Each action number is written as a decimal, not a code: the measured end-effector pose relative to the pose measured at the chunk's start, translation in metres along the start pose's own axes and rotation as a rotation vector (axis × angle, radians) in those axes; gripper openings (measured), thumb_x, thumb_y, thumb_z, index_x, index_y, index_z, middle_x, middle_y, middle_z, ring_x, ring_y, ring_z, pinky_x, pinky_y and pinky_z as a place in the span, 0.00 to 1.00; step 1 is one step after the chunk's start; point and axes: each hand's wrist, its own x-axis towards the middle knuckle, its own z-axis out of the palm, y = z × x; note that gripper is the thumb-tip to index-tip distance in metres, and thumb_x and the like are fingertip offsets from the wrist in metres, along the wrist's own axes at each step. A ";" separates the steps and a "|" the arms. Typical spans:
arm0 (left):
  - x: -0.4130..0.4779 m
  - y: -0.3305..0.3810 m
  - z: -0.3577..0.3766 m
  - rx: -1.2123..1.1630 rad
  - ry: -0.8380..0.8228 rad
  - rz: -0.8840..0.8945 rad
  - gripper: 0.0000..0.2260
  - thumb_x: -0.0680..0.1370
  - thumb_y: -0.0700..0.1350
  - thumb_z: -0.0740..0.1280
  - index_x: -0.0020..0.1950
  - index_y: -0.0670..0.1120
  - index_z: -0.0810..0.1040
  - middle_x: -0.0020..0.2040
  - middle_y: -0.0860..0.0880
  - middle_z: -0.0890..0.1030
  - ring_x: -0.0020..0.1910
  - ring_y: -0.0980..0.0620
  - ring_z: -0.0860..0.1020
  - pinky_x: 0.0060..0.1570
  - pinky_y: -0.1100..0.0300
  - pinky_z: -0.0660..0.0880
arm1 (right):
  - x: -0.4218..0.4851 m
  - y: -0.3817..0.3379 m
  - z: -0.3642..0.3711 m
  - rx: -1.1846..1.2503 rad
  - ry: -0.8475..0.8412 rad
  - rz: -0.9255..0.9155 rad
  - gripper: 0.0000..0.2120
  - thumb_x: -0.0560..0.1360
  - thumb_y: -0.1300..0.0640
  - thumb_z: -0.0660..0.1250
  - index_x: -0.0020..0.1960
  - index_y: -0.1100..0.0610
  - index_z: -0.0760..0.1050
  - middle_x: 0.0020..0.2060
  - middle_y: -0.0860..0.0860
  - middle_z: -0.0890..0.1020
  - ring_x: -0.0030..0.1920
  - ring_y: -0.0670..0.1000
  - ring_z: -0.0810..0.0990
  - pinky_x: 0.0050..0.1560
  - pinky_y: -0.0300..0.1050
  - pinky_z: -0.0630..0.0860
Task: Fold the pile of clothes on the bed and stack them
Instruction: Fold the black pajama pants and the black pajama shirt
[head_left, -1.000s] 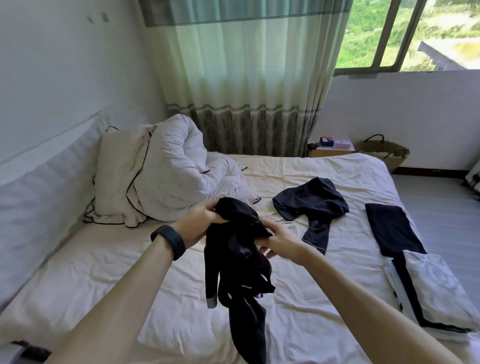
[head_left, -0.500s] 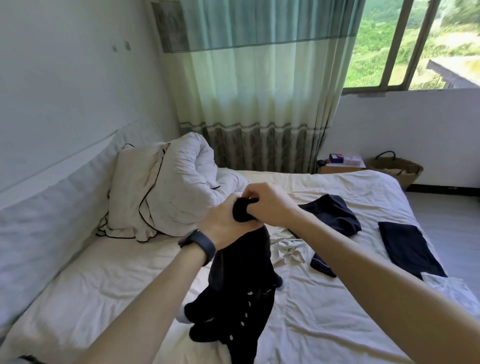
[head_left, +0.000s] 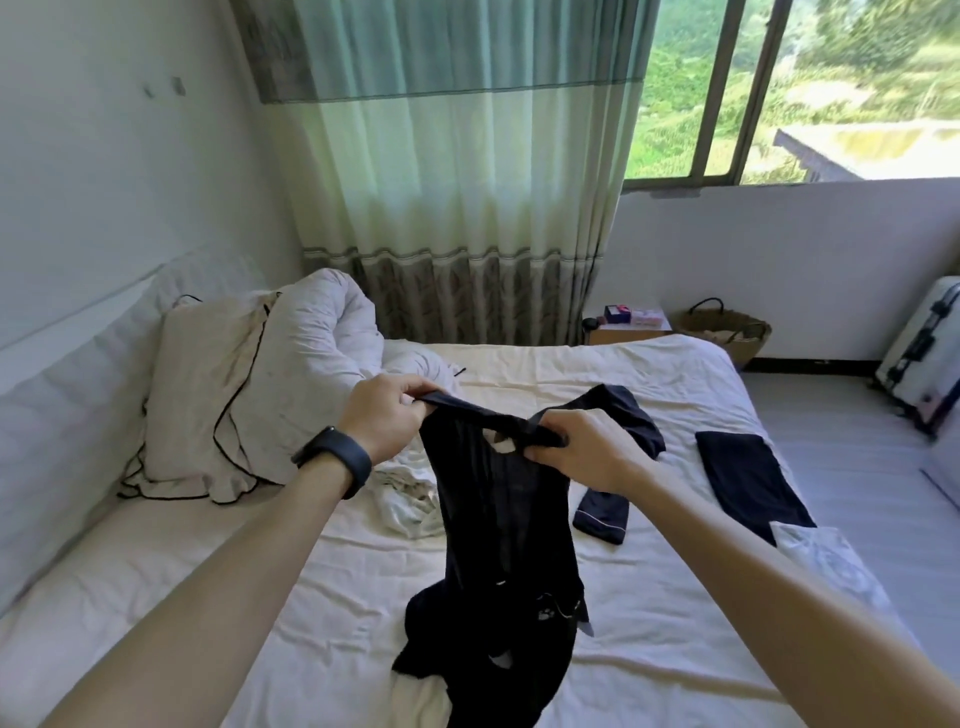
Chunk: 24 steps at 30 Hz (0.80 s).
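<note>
White sheets cover the bed (head_left: 332, 597) in front of you, with a pillow (head_left: 208, 395) and a bunched duvet (head_left: 322, 332) pushed up at the head end and a curtained window beyond. You hold a black garment (head_left: 498, 519) up over the middle of the mattress. Your left hand (head_left: 382, 421) pinches one end of its top edge between thumb and curled fingers. Your right hand (head_left: 587, 452) grips the other end the same way, and the rest hangs down between your arms, its lower end bunched and seemingly resting on the sheet. It looks thin, soft and light — it will droop and twist wherever you are not holding it. So the two top corners are the places to hold, spread wide enough to draw that edge straight. Small pale spots low down are too small to identify. Behind it lie a loose dark garment (head_left: 628, 421) and a crumpled pale one (head_left: 405, 493), not yet folded. A flat folded dark piece (head_left: 748, 478) and a pale patterned piece (head_left: 821, 566) sit by the right edge — likely the stack.
</note>
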 end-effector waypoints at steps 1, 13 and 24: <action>0.001 -0.001 -0.001 -0.019 -0.002 -0.025 0.14 0.76 0.37 0.70 0.44 0.57 0.84 0.35 0.62 0.82 0.38 0.60 0.79 0.48 0.61 0.77 | -0.005 0.009 0.001 0.004 -0.029 0.041 0.12 0.75 0.42 0.72 0.42 0.47 0.75 0.37 0.45 0.79 0.40 0.48 0.78 0.41 0.49 0.74; -0.045 -0.056 0.031 -0.430 -0.480 -0.736 0.07 0.81 0.51 0.66 0.52 0.50 0.79 0.40 0.52 0.80 0.38 0.53 0.78 0.43 0.58 0.73 | -0.046 0.055 0.016 0.432 -0.050 0.358 0.12 0.83 0.51 0.65 0.44 0.56 0.73 0.31 0.46 0.71 0.27 0.40 0.68 0.31 0.32 0.64; -0.099 -0.106 0.098 -0.155 -0.611 -0.734 0.07 0.82 0.40 0.66 0.44 0.46 0.72 0.34 0.48 0.71 0.21 0.60 0.70 0.24 0.68 0.66 | -0.083 0.078 0.047 0.602 0.136 0.625 0.06 0.81 0.51 0.68 0.54 0.53 0.77 0.47 0.54 0.79 0.39 0.50 0.81 0.26 0.39 0.76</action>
